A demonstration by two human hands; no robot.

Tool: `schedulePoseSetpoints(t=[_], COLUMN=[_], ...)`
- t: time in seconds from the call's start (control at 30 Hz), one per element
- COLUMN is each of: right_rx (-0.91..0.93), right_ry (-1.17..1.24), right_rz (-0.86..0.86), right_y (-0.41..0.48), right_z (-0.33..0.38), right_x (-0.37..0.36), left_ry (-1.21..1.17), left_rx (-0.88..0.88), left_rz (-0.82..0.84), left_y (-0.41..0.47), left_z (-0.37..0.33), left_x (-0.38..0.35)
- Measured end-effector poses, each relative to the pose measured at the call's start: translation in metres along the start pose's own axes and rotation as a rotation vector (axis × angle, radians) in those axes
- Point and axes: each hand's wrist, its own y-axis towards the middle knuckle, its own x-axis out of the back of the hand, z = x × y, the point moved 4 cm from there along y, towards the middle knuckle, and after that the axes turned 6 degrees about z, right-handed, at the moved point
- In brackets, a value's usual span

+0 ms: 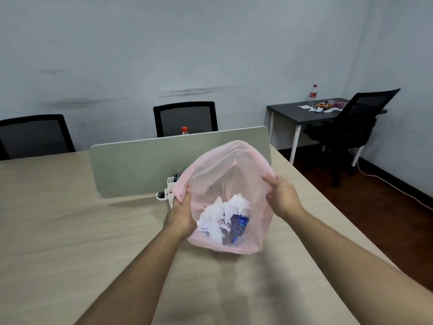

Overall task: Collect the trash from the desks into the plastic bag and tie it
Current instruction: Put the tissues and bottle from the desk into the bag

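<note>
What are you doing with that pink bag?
A person is holding a pink plastic bag open over the light wooden desk, left hand and right hand each gripping a side of its rim. Crumpled paper and bottles already lie inside. More trash waits on the dark desk by the wall, so the bag isn't tied yet.

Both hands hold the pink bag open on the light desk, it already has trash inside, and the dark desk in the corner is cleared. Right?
Not quite: the head view shows the dark desk with trash on it. The left hand and right hand do hold the pink bag.
</note>
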Motion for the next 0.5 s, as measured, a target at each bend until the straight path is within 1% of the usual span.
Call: schedulePoseSetpoints(t=[0.07, 0.1, 0.23, 0.33, 0.5], right_rx=[-0.052, -0.081, -0.147, -0.144, -0.142], right_ry=[-0.058, -0.069, -0.124, -0.152, -0.171], right_rz=[0.081, 0.092, 0.074, 0.078, 0.081], right_y=[-0.009, -0.013, -0.024, -0.029, -0.042], right_z=[-0.017, -0.024, -0.041, -0.044, -0.042], right_x=[-0.016, -0.019, -0.018, -0.015, -0.010], left_ry=[0.033, 0.042, 0.087, 0.130, 0.173], left_rx=[0.005, 0.005, -0.005, -0.009, -0.051], left_rz=[0.022, 0.024, 0.051, 0.069, 0.015], left_y=[-0.004, -0.006, -0.009, -0.012, -0.021], left_z=[0.004, 0.006, 0.009, 0.006, -0.002], left_x=[-0.011, -0.015, -0.027, -0.032, -0.026])
